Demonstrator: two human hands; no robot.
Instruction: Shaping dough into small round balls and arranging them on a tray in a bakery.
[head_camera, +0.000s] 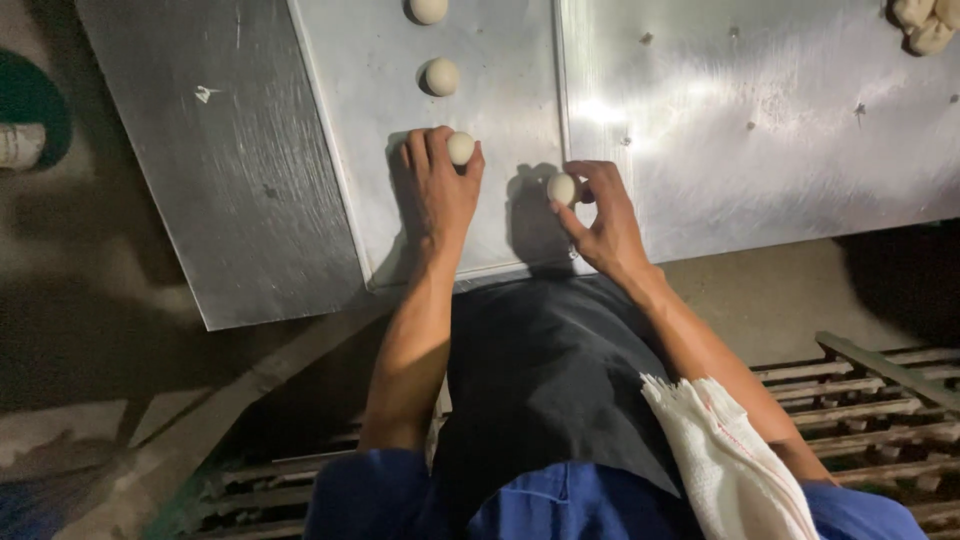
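My left hand (438, 188) rests on a pale metal tray (500, 100), its fingertips closed around a small round dough ball (460, 148) that sits on the tray. My right hand (603, 218) holds a second dough ball (561, 188) between thumb and fingers near the tray's right edge, just above the surface. Two more dough balls lie in a row farther up the tray, one (441, 76) close beyond my left hand and one (428, 9) at the top edge.
The tray lies on a steel table (760, 130), with a darker steel sheet (220, 160) to its left. A lump of dough (925, 22) sits at the table's far right corner. A white cloth (735, 460) hangs at my waist; a metal grate (880, 400) covers the floor.
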